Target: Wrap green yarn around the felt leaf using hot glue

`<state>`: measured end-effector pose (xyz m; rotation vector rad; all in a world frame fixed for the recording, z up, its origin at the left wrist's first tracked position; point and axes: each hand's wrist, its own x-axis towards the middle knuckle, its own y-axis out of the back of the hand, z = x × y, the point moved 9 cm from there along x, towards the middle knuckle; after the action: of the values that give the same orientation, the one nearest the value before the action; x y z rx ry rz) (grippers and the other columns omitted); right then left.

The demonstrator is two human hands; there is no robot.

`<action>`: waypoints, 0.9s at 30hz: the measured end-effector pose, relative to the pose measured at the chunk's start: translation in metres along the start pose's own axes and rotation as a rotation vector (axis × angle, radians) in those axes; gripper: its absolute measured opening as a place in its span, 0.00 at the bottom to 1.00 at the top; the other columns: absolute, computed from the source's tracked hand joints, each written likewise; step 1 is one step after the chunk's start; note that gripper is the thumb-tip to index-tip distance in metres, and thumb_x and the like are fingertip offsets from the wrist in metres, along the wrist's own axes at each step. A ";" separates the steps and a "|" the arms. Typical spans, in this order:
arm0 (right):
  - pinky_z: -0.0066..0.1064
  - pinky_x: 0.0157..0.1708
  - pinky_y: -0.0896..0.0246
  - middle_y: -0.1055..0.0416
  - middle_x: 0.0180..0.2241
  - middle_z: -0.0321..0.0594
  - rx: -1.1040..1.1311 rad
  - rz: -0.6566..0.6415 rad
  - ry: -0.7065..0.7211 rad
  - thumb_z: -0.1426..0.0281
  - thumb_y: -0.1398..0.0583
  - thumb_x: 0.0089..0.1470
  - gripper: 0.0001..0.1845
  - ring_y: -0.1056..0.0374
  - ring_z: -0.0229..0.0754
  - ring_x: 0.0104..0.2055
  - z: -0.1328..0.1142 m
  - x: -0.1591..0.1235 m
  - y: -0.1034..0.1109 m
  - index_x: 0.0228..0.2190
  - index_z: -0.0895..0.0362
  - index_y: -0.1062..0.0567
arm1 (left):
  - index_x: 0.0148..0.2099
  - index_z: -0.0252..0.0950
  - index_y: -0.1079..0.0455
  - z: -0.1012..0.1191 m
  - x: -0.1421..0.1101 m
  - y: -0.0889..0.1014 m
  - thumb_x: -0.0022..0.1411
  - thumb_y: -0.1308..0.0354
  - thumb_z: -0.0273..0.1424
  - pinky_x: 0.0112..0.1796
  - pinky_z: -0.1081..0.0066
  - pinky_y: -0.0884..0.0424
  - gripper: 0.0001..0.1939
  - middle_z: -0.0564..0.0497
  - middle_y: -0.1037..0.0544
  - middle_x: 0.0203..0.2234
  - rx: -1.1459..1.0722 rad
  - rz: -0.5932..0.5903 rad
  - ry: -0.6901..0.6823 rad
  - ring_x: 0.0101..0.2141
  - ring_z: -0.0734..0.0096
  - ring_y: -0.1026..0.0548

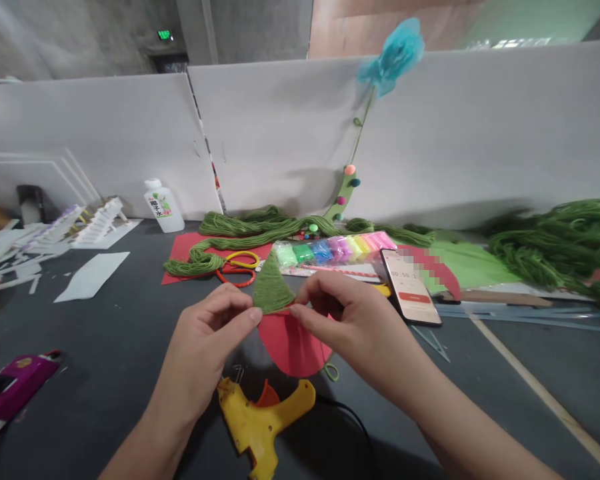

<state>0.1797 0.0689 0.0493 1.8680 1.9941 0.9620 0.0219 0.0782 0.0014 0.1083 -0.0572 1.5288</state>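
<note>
A green yarn-covered triangle [273, 287] stands point-up between my hands. My left hand [213, 333] pinches its lower left corner between thumb and fingers. At its lower right corner, my right hand [340, 310] closes thumb and forefinger on the edge. Just below the triangle is a rounded red piece [297, 343], partly behind my right fingers; whether the two are joined I cannot tell. A small green loop [331, 371] pokes out at the red piece's right side. Nearer to me, a yellow glue gun [265, 420] lies on the dark table.
Green yarn skeins [260, 227], scissors [237, 269] and bagged coloured clay [335, 249] lie beyond my hands. A phone [411, 288] leans at the right. A white bottle [164, 205] stands at the back left. Green yarn [555, 240] is heaped far right, and a magenta device [20, 383] lies left.
</note>
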 end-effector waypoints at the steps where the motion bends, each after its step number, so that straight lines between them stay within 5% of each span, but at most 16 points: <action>1: 0.26 0.23 0.49 0.36 0.20 0.31 0.000 -0.002 -0.008 0.73 0.41 0.48 0.06 0.42 0.34 0.23 0.001 0.000 0.000 0.21 0.56 0.32 | 0.26 0.38 0.29 0.000 0.000 -0.001 0.52 0.38 0.30 0.22 0.78 0.45 0.05 0.58 0.36 0.25 -0.019 -0.003 0.009 0.22 0.81 0.42; 13: 0.25 0.21 0.51 0.40 0.19 0.29 0.040 -0.004 -0.065 0.72 0.40 0.48 0.02 0.44 0.33 0.22 0.006 0.003 0.006 0.25 0.56 0.29 | 0.31 0.40 0.26 -0.006 -0.003 -0.007 0.52 0.37 0.31 0.19 0.79 0.49 0.02 0.57 0.32 0.30 -0.151 -0.078 0.103 0.22 0.83 0.43; 18: 0.26 0.23 0.47 0.32 0.22 0.34 0.070 -0.056 -0.053 0.73 0.41 0.48 0.06 0.39 0.35 0.24 0.004 0.005 0.003 0.21 0.57 0.27 | 0.32 0.41 0.26 -0.006 -0.002 -0.008 0.52 0.37 0.31 0.17 0.79 0.50 0.02 0.57 0.34 0.27 -0.151 -0.074 0.098 0.20 0.84 0.45; 27: 0.26 0.20 0.48 0.34 0.18 0.32 0.107 -0.039 -0.070 0.73 0.42 0.48 0.09 0.40 0.34 0.21 0.006 0.004 0.009 0.18 0.57 0.30 | 0.31 0.39 0.29 -0.013 -0.003 -0.006 0.52 0.38 0.33 0.16 0.81 0.50 0.04 0.59 0.36 0.20 -0.121 -0.064 0.133 0.16 0.85 0.45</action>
<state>0.1898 0.0742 0.0509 1.8822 2.0698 0.7827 0.0278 0.0761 -0.0119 -0.0869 -0.0401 1.4612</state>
